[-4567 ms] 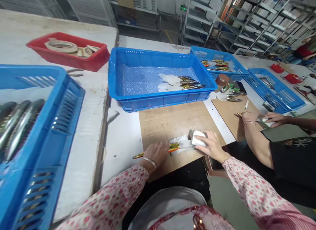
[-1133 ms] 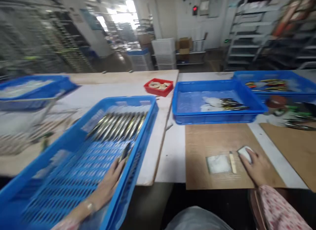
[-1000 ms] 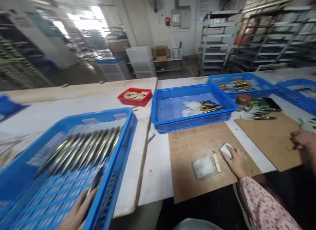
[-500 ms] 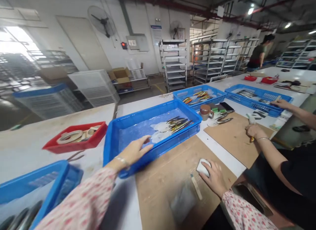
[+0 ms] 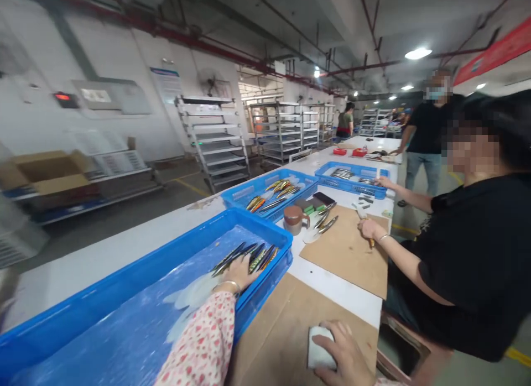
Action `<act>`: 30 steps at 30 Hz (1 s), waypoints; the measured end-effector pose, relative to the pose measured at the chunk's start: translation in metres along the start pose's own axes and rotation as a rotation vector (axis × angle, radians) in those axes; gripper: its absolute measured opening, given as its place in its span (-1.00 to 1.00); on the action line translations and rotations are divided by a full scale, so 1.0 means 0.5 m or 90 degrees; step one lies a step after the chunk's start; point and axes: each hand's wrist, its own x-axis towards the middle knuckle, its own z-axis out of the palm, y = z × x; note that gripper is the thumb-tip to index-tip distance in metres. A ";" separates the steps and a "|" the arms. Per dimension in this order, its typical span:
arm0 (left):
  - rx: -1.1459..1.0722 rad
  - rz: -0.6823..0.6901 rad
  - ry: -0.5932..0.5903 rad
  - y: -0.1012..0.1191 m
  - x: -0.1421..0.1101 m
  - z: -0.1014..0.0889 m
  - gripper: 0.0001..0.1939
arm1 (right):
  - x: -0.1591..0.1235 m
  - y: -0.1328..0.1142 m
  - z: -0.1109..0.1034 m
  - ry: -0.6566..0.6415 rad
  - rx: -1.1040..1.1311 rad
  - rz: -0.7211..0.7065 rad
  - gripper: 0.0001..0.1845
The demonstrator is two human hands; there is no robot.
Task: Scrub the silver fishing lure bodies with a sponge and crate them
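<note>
Just below the center of the frame, the fingers of the left hand [image 5: 239, 273] spread over slim fishing lures [image 5: 258, 256] in the near blue tray [image 5: 120, 325]; whether they grip one, I cannot tell. At the lower center-right, the right hand [image 5: 347, 354] has its fingers wrapped around a white block [image 5: 318, 348] over brown cardboard [image 5: 271, 319]. Beyond the tray, a blue basket [image 5: 238, 193] holds gold-and-orange lures [image 5: 282, 188], with a brown mug [image 5: 293, 219] beside it; farther right, another blue basket [image 5: 352, 190] contains silvery lures [image 5: 342, 173].
</note>
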 end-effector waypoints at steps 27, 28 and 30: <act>-0.059 -0.029 -0.097 -0.017 0.017 -0.014 -0.03 | 0.004 0.026 0.027 0.017 -0.045 -0.031 -0.45; -0.064 -0.030 -0.099 -0.018 0.015 -0.015 -0.07 | 0.004 0.025 0.029 0.028 -0.043 -0.028 -0.44; -0.071 -0.032 -0.100 -0.020 0.012 -0.019 -0.13 | 0.006 0.024 0.031 0.055 -0.043 -0.029 -0.42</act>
